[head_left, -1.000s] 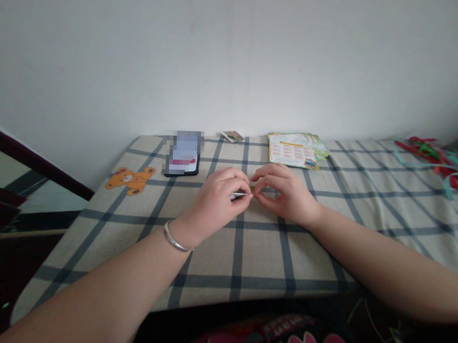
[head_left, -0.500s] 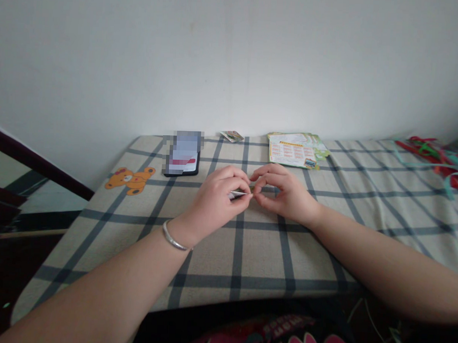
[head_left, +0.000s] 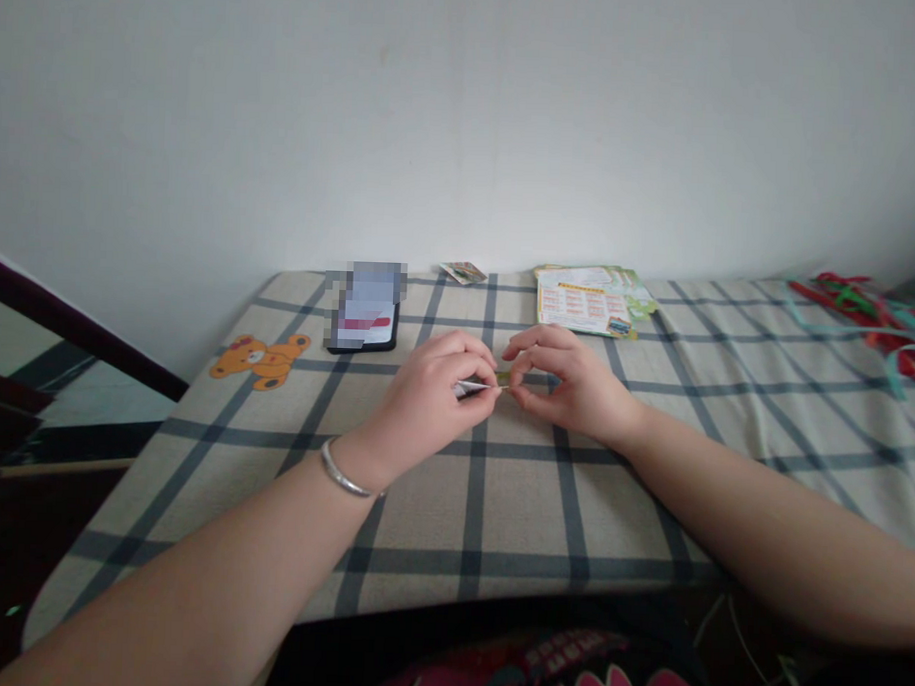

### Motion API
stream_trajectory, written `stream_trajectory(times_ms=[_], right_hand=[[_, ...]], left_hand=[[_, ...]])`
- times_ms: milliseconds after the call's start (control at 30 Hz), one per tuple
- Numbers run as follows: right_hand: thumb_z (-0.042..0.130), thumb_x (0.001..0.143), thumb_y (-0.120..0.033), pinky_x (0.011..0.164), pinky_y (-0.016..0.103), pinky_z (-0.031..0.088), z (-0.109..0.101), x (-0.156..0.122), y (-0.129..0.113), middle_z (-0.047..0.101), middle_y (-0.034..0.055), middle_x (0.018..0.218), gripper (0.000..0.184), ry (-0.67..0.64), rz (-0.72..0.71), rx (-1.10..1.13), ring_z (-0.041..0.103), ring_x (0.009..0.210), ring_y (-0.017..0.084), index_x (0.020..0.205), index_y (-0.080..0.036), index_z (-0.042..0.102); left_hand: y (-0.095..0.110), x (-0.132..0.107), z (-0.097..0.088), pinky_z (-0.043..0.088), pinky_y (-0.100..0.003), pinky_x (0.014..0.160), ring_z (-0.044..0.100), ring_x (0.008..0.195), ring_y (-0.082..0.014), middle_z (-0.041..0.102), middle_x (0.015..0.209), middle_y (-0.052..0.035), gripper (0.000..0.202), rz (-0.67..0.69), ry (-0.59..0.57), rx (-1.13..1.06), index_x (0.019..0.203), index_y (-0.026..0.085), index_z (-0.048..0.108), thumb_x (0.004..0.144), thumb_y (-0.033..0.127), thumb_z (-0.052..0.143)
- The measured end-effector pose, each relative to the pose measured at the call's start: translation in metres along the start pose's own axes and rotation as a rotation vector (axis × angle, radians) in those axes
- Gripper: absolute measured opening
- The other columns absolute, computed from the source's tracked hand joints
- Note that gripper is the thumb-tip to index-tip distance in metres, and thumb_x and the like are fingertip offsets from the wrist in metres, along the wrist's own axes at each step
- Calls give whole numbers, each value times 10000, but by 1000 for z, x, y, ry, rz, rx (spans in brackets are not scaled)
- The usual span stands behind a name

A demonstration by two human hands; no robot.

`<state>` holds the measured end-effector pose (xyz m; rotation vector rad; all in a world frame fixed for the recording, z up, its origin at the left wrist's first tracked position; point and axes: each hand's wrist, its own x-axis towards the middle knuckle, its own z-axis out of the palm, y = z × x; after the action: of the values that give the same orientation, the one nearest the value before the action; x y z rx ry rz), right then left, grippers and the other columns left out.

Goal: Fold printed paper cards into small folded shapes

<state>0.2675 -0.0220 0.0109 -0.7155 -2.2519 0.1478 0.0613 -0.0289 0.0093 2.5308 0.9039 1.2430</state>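
Over the middle of the checked cloth, my left hand [head_left: 439, 390] pinches a small thin piece of paper or card [head_left: 469, 387], of which a white edge and a darker inner face show. Most of the piece is hidden behind my fingers. Close by on the right, my right hand [head_left: 572, 382] closes thumb and forefinger on the piece's other end. A bit of yellow-green shows in the narrow gap between the hands. A silver bangle [head_left: 340, 471] circles my left wrist.
A phone [head_left: 368, 320] and a small folded card piece [head_left: 464, 272] lie near the wall. Printed card sheets [head_left: 579, 302] are stacked behind my right hand. A bear cutout [head_left: 260, 361] lies left; coloured ribbons [head_left: 864, 312] lie far right on the checked tablecloth [head_left: 421, 522].
My hands have drawn slightly apart, so a little more of the yellow-green shows between the fingertips. Both still grip the piece. Everything else has stayed in place.
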Motion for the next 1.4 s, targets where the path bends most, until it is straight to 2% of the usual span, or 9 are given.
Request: stream_trajectory(times_ms=[367,567,900,1200,1400], right_hand=[[619,776,-139,844,367,490,-1,-1,2,655,62,984,77,-1,-8,-59,613,941,199,779,-213,599],[608,795,-138,846,374,491,-2,-1,4,659,70,991,67,-10,-2,-107,603,945,208,784,-205,602],[620,770,-116,883,384,482,-5,-2,9,651,71,1035,96,-31,73,-130,603,983,216,788,-206,596],[618,835,-191,905,397,478,0,-4,9,645,74,1083,17,-79,37,-152,584,1020,223,825,-205,614],[559,873,-151,895,393,490,-1,-2,3,631,100,1091,41,-100,41,-201,574,1023,226,868,-189,574]], left_hand=[[-3,0,-1,505,-323,813,615,869,-160,632,902,-34,76,2,-19,16,752,179,627,783,111,639],[-5,-1,-1,490,-306,837,588,895,-143,610,935,-29,72,-10,-77,22,819,175,617,819,103,615],[-8,-2,-2,491,-282,810,586,886,-136,595,934,-24,66,-46,-49,29,825,168,585,825,111,618],[-6,-3,1,497,-292,815,596,875,-139,609,939,-28,56,-44,-67,31,817,169,576,830,125,608],[-4,-2,-2,484,-292,807,578,870,-140,601,907,-22,42,-70,-80,26,825,171,573,845,146,598]])
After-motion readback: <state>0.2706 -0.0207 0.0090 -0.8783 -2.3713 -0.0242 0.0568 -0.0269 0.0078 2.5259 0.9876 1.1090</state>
